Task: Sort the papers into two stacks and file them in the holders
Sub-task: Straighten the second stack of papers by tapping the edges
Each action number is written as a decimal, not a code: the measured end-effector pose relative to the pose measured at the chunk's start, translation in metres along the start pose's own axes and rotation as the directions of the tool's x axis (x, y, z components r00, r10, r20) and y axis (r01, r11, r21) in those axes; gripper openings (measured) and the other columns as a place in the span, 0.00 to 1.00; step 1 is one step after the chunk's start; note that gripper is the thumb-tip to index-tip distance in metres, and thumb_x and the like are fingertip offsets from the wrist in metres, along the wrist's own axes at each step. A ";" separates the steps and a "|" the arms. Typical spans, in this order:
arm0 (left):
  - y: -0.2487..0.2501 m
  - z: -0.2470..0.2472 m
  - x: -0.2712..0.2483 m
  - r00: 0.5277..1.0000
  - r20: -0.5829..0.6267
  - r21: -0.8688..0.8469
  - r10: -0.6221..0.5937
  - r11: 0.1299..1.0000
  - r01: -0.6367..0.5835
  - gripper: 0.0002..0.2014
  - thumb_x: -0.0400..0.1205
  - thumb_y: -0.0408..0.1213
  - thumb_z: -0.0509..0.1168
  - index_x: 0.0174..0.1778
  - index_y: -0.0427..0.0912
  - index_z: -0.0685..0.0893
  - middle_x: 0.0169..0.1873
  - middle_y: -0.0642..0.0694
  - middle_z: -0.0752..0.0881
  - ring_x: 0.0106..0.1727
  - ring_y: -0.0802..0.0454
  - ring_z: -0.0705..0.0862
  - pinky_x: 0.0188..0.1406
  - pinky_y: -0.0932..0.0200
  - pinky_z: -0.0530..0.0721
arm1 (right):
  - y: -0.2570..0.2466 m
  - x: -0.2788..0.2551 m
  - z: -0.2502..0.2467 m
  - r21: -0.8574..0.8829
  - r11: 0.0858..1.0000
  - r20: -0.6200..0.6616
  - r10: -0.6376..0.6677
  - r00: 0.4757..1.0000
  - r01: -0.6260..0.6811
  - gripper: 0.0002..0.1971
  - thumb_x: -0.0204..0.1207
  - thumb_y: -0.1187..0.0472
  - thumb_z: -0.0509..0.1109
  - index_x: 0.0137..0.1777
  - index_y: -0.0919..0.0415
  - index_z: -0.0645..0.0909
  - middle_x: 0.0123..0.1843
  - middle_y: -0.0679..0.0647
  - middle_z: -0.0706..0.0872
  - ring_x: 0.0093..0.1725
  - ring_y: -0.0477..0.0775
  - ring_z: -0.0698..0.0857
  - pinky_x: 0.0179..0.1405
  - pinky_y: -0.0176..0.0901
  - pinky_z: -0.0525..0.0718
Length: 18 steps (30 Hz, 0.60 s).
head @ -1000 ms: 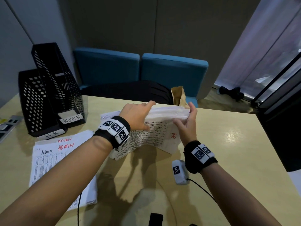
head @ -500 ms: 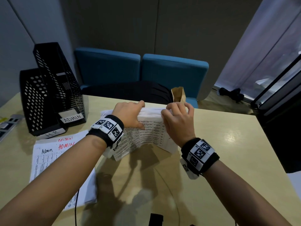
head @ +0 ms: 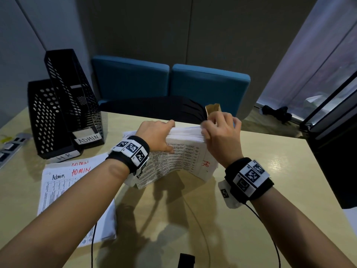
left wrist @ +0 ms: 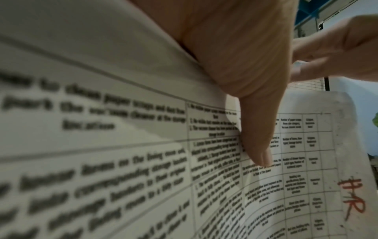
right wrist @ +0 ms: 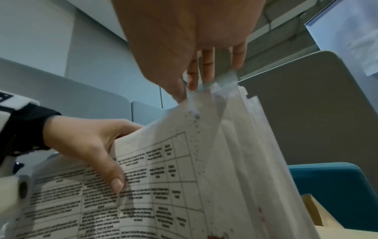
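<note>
A thick stack of printed papers (head: 185,157) stands on edge on the table (head: 260,171), bowed, its front sheet marked "HR" in red (head: 205,163). My left hand (head: 164,135) grips the stack's upper left, thumb pressed on the front sheet (left wrist: 257,145). My right hand (head: 212,128) curls over the top right corner, and its fingertips (right wrist: 196,84) pinch the sheet edges. A flat pile marked "ADMIN" (head: 63,190) lies at the left. Two black mesh holders stand behind that pile, labelled HR (head: 44,120) and ADMIN (head: 75,101).
Two blue chairs (head: 170,84) face the far edge, with a brown paper bag (head: 212,109) behind the stack. A power strip (head: 9,149) lies at the far left. Thin cables (head: 202,229) cross the near table. A dark cabinet (head: 332,161) stands on the right.
My right hand moved from the stack's right side onto its top edge, then slid right to the corner, uncovering the red "HR" mark. The left hand kept its grip.
</note>
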<state>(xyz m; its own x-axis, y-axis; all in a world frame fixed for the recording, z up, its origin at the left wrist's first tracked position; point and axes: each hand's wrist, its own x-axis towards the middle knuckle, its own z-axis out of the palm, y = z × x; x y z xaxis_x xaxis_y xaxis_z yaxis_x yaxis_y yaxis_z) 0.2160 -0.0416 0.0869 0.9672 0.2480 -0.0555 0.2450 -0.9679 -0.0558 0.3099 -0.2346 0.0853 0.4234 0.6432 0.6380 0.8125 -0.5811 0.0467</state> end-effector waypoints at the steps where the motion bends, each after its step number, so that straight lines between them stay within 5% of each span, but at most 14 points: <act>1: 0.000 0.000 0.000 1.000 -0.001 0.001 0.000 1.000 0.000 0.41 0.66 0.68 0.72 0.69 0.50 0.69 0.52 0.49 0.88 0.50 0.45 0.87 0.40 0.56 0.75 | -0.002 0.000 0.000 0.005 1.000 0.011 -0.015 1.000 0.015 0.08 0.74 0.62 0.70 0.51 0.55 0.87 0.54 0.52 0.86 0.58 0.59 0.81 0.61 0.59 0.71; 3: 0.000 0.000 0.000 1.000 0.000 -0.002 0.003 1.000 -0.003 0.41 0.66 0.68 0.72 0.68 0.50 0.69 0.52 0.49 0.88 0.50 0.45 0.87 0.41 0.55 0.76 | -0.005 -0.002 0.002 -0.029 0.997 0.036 -0.068 0.997 0.069 0.11 0.76 0.59 0.68 0.57 0.55 0.86 0.57 0.51 0.87 0.61 0.58 0.83 0.65 0.61 0.68; 9: -0.001 0.002 -0.001 1.000 -0.007 0.006 0.017 1.000 -0.017 0.40 0.67 0.67 0.72 0.70 0.50 0.69 0.53 0.49 0.88 0.51 0.45 0.86 0.39 0.57 0.72 | -0.002 0.005 0.010 -0.009 1.000 -0.032 0.016 0.999 -0.016 0.09 0.74 0.64 0.70 0.33 0.56 0.83 0.34 0.47 0.82 0.44 0.57 0.82 0.54 0.53 0.67; 14: -0.002 0.003 -0.001 0.999 -0.023 0.000 0.027 1.000 -0.027 0.40 0.67 0.68 0.71 0.68 0.49 0.70 0.52 0.50 0.88 0.49 0.46 0.86 0.39 0.57 0.75 | 0.007 0.009 0.006 -0.001 0.995 0.098 0.104 0.990 -0.104 0.11 0.61 0.70 0.73 0.27 0.52 0.82 0.30 0.46 0.80 0.41 0.54 0.78 0.49 0.48 0.60; 18: -0.002 0.002 -0.002 0.999 -0.032 0.003 0.031 1.000 -0.031 0.40 0.67 0.68 0.71 0.68 0.49 0.70 0.53 0.50 0.88 0.50 0.45 0.86 0.40 0.56 0.75 | 0.010 0.008 0.005 -0.050 0.989 0.160 0.148 0.976 -0.141 0.10 0.61 0.69 0.75 0.28 0.52 0.84 0.31 0.45 0.81 0.39 0.54 0.77 0.49 0.49 0.61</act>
<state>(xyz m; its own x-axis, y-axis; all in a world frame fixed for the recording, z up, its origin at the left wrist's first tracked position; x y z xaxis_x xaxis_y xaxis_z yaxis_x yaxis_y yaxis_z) 0.2136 -0.0398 0.0852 0.9760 0.2161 -0.0257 0.2143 -0.9751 -0.0571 0.3231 -0.2325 0.0866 0.5972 0.6216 0.5069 0.7233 -0.6905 -0.0053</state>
